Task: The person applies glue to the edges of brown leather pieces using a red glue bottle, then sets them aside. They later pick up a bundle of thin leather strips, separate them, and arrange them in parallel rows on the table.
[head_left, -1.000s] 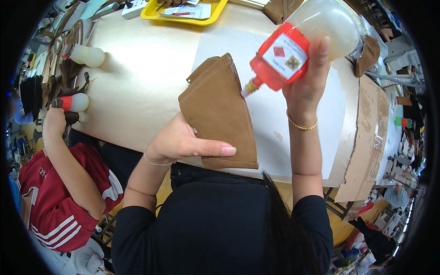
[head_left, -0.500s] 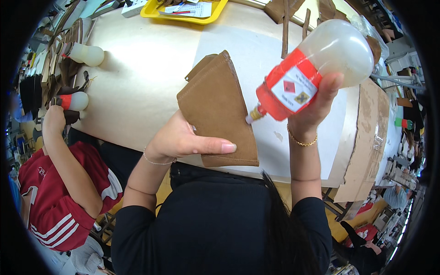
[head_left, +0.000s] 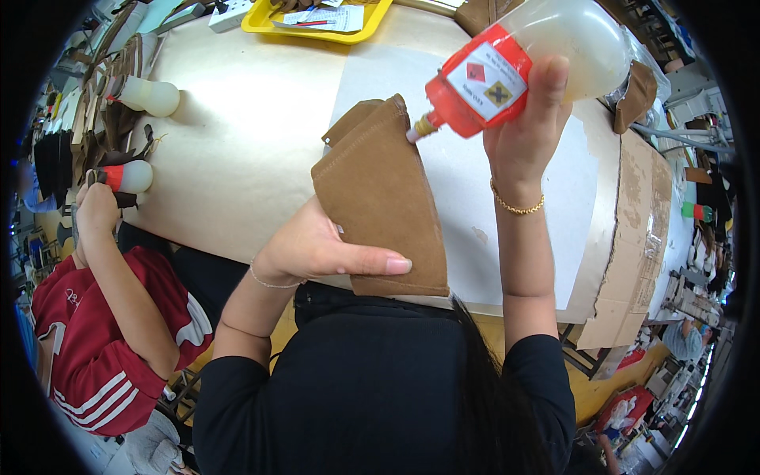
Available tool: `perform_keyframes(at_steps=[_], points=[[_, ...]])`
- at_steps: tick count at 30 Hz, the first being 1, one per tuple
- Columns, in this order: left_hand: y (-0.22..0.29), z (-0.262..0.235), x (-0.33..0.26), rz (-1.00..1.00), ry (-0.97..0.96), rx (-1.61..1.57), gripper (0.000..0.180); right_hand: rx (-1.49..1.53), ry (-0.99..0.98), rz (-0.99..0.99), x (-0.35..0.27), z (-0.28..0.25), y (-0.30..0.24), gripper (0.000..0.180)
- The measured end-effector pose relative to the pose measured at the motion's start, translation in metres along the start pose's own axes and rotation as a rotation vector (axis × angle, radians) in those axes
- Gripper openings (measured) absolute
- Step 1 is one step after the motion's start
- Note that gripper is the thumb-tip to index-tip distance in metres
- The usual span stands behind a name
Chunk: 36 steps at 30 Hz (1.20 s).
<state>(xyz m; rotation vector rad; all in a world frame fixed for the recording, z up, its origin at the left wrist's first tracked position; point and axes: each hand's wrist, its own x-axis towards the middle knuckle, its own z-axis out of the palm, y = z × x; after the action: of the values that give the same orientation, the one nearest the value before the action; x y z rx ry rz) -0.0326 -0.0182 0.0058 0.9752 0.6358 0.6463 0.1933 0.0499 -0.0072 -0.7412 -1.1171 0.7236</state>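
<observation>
My left hand (head_left: 332, 257) grips a folded brown leather piece (head_left: 384, 198), its thumb lying across the near part and the other fingers hidden beneath. Stitching runs along the piece's edges, and a second layer shows at its far left. My right hand (head_left: 526, 131) is wrapped round a glue bottle (head_left: 479, 83) with a red lower part, a label with hazard signs and a cloudy, see-through body. The bottle is tipped, its brass-and-white nozzle (head_left: 421, 129) at the upper right edge of the leather. Its upper body runs out toward the top of the view.
A yellow tray (head_left: 376, 24) with papers and a pen stands at the far edge. Two similar bottles (head_left: 150, 96) lie at the left, where a co-worker's hand (head_left: 96, 210) holds the nearer one. White paper (head_left: 522, 253) covers the table beneath my hands; cardboard (head_left: 633, 237) lies at the right.
My right hand and the bottle have moved away from me and slightly left, the nozzle travelling up the leather's right edge. The leather has shifted slightly toward me.
</observation>
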Motion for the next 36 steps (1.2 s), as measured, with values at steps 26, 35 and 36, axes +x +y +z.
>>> perform_keyframes(at_steps=[26, 35, 36], points=[[0.0, 0.0, 0.006, 0.044, -0.012, 0.048, 0.054, 0.062, 0.122, 0.314, -0.04, -0.013, -0.027, 0.071], [-0.001, -0.003, 0.006, -0.025, 0.042, 0.032, 0.053, -0.017, 0.129, 0.3, -0.047, -0.014, -0.037, 0.082], [0.0, -0.002, 0.006, -0.025, 0.041, 0.032, 0.053, -0.055, 0.122, 0.266, -0.042, -0.013, -0.035, 0.082]])
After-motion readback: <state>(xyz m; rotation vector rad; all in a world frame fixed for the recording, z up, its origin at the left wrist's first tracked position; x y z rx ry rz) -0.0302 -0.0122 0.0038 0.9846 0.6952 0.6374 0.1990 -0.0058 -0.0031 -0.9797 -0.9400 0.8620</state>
